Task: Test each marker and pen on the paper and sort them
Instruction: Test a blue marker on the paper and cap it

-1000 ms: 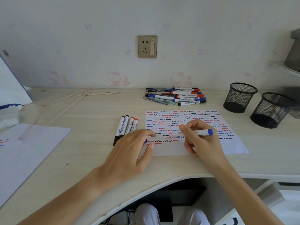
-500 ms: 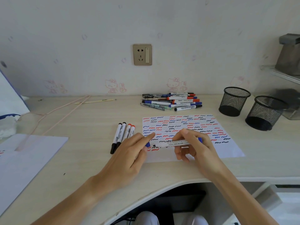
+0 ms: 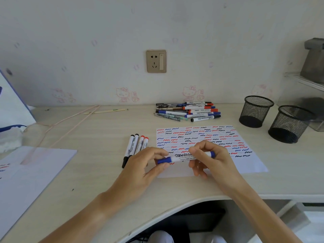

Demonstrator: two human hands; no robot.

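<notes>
A blue whiteboard marker (image 3: 184,157) lies level between both hands, just above the near edge of the test paper (image 3: 249,163). My left hand (image 3: 140,171) pinches its blue cap at the left end. My right hand (image 3: 215,160) grips the white barrel near the blue tail. The cap sits on the marker. The paper is covered with red, blue and black squiggles. Left of it lie four sorted markers (image 3: 135,148), two black and two red. A pile of markers and pens (image 3: 187,111) rests by the wall.
Two black mesh pen cups (image 3: 255,111) (image 3: 289,124) stand at the right. A second white sheet (image 3: 26,172) lies at the left, with a pink cord (image 3: 70,123) and a thin stick (image 3: 105,111) behind it. The desk's curved front edge runs under my wrists.
The right hand lifted the marker from writing on the paper and turned it level. The left hand brought the blue cap to its tip, and the cap now sits on it.
</notes>
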